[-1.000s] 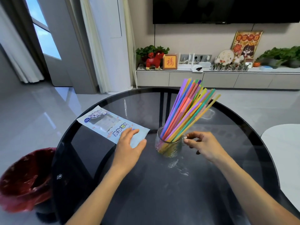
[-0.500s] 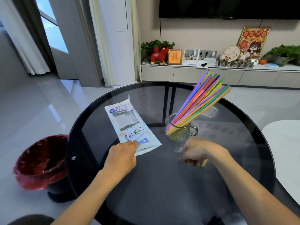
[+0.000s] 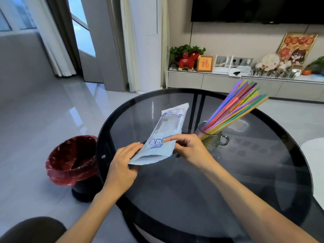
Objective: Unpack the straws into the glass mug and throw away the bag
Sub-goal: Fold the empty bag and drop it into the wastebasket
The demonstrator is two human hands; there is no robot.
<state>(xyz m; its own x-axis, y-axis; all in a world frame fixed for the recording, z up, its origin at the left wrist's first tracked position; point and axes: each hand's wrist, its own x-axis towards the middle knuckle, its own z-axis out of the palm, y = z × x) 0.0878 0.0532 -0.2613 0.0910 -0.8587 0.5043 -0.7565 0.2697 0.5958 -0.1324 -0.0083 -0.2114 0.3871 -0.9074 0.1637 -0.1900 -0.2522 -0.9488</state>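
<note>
A: How many of each?
B: One bag (image 3: 167,132), one glass mug (image 3: 213,139), one red-lined bin (image 3: 71,159); the straws (image 3: 235,109) are too bunched to count.

A: And the hands?
B: The left hand (image 3: 122,165) and right hand (image 3: 188,149) both pinch the bag's near end, just left of the mug; its far end is lifted off the surface (image 3: 245,172).

A: Room?
B: The glass nearer than the mug is bare; the bin stands on the floor beyond the left rim.

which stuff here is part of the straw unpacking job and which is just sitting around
Part of the job: straws; glass mug holding them; empty bag, held by left hand and right hand; red-lined bin.

Just lying about: red horse figure; framed picture; plant; TV.
</note>
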